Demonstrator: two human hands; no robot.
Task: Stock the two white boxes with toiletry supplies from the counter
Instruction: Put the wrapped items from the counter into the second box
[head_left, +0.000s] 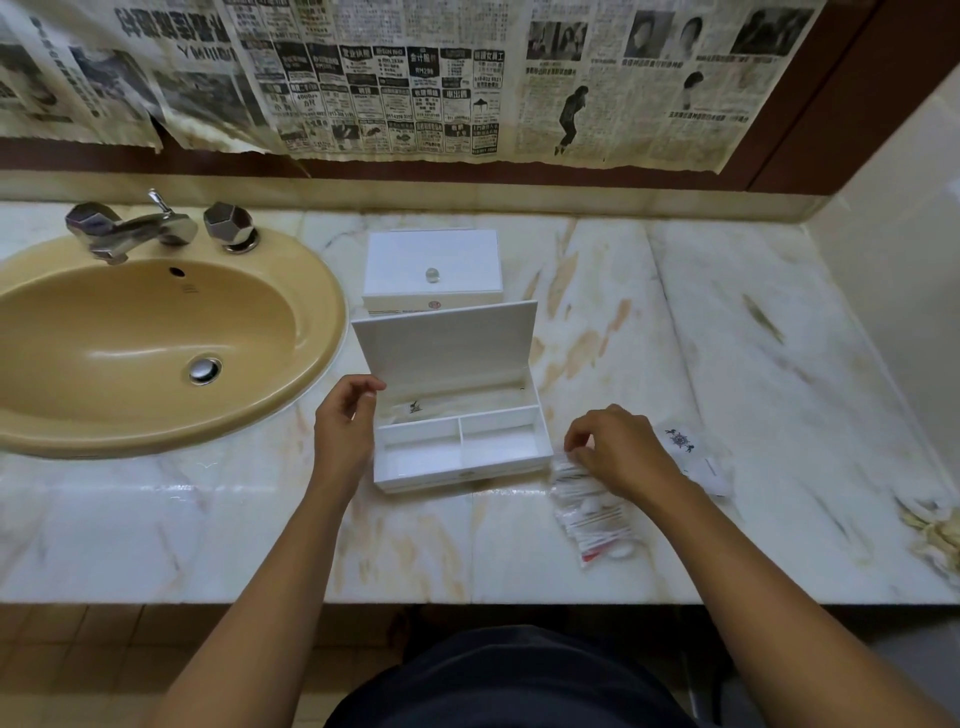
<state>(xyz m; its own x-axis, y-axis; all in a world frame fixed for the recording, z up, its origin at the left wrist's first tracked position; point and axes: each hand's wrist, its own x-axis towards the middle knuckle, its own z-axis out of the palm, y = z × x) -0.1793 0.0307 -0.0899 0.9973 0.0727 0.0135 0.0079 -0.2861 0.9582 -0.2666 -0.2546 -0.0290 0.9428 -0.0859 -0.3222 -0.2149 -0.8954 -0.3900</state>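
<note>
The right hand (621, 452) has its fingertips (574, 451) pinched down onto the top edge of a pile of clear-wrapped cotton swab and cotton pad packets (595, 514), which lies on the marble counter (779, 415) just to the right of the open box; the fingers are curled and gripping the plastic wrap. Just beyond that hand, partly hidden by the wrist, lies a flat white sachet with a dark emblem (693, 457). The left hand (345, 423) sits at the left wall of the open white box (462, 447), fingers loosely curled with thumb and forefinger close together near the lower corner of the raised lid (447, 343); whether they touch the lid or hold anything cannot be told. The box has two empty front compartments side by side and one long rear compartment, in which a clear packet with a small dark emblem (415, 408) lies toward the left. Directly behind the upright lid stands the second white box (432, 270), closed, with a clear round knob on top. To the left a tan oval basin (156, 338) is set in the counter, with a chrome tap and two faceted handles behind it. Newspaper sheets (415, 78) cover the wall above
</note>
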